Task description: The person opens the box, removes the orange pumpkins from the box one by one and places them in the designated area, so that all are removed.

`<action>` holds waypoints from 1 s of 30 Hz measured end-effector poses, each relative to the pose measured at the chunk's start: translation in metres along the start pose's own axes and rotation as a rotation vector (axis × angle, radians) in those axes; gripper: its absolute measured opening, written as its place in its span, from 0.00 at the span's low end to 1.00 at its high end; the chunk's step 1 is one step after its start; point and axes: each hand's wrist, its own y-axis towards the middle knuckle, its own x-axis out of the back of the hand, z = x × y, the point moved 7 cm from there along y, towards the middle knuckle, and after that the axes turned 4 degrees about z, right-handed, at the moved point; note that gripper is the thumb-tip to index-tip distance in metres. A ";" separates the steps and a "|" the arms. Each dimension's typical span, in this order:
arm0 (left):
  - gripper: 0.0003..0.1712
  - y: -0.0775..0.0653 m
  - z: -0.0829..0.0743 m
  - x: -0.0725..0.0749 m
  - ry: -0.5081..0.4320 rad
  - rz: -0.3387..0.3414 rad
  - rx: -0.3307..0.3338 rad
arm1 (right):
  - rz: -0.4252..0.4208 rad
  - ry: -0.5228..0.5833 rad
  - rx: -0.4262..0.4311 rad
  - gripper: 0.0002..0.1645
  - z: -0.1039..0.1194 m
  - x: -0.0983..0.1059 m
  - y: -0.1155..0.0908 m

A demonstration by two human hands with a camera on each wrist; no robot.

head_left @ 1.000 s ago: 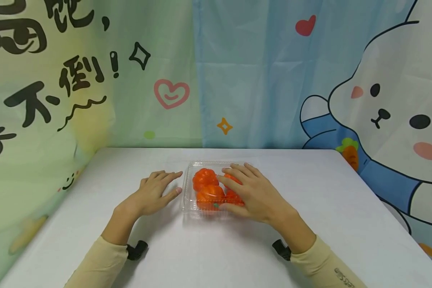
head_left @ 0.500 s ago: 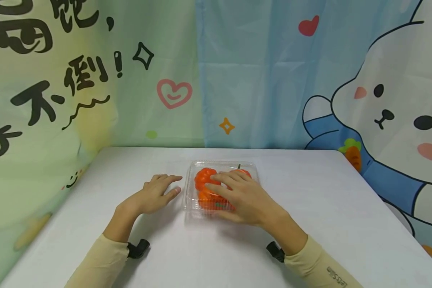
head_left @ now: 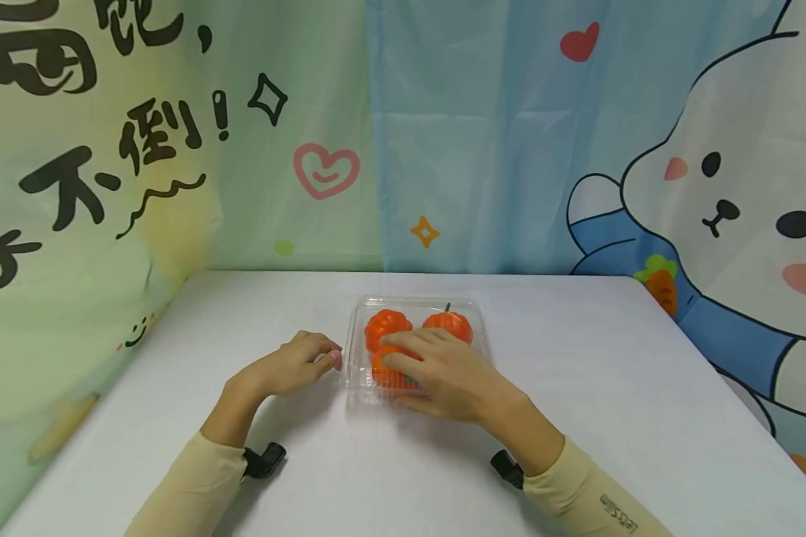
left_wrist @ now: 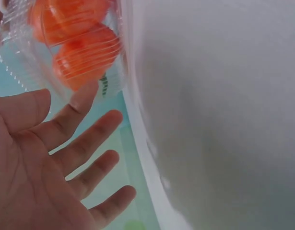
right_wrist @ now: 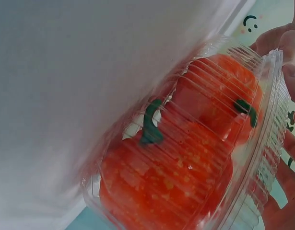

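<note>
In the head view a clear plastic clamshell box (head_left: 354, 339) sits mid-table, with several orange bell peppers (head_left: 450, 322) inside, their green stems showing. My left hand (head_left: 289, 369) is at the box's left edge; in the left wrist view its fingers are loosely spread, the index fingertip (left_wrist: 92, 91) overlapping the box wall. Whether it touches the plastic I cannot tell. Above the front of the box hovers or rests my right hand (head_left: 446, 377), fingers slightly bent, hiding part of the peppers. Its fingers (right_wrist: 284, 187) appear beyond the ribbed plastic in the right wrist view.
A white-covered table (head_left: 403, 477) carries the box. Behind it hangs a printed cloth backdrop (head_left: 470, 149) with a cartoon bear and writing. Black wrist cameras (head_left: 265, 460) project below both sleeves.
My right hand has moved left and nearer over the box, uncovering the back right pepper. My left hand's fingers have drawn in a little at the left edge. The box stays put.
</note>
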 end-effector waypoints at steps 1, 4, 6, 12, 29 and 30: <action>0.18 0.001 -0.001 0.000 0.002 0.005 -0.005 | 0.003 0.000 0.000 0.27 0.000 0.000 0.000; 0.18 0.003 -0.003 0.000 -0.011 0.015 -0.007 | 0.010 0.009 0.012 0.22 0.001 -0.002 0.001; 0.17 0.003 -0.004 0.000 -0.017 0.014 -0.017 | 0.010 0.012 0.032 0.19 0.003 -0.003 0.001; 0.16 0.004 -0.010 0.000 -0.043 0.002 -0.096 | -0.023 0.028 0.089 0.11 0.007 -0.006 0.002; 0.14 0.007 -0.001 -0.008 -0.208 0.087 -0.080 | 0.038 -0.200 0.092 0.06 0.021 -0.012 0.005; 0.14 0.006 0.000 -0.008 -0.214 0.092 -0.073 | 0.041 -0.217 0.088 0.05 0.023 -0.012 0.006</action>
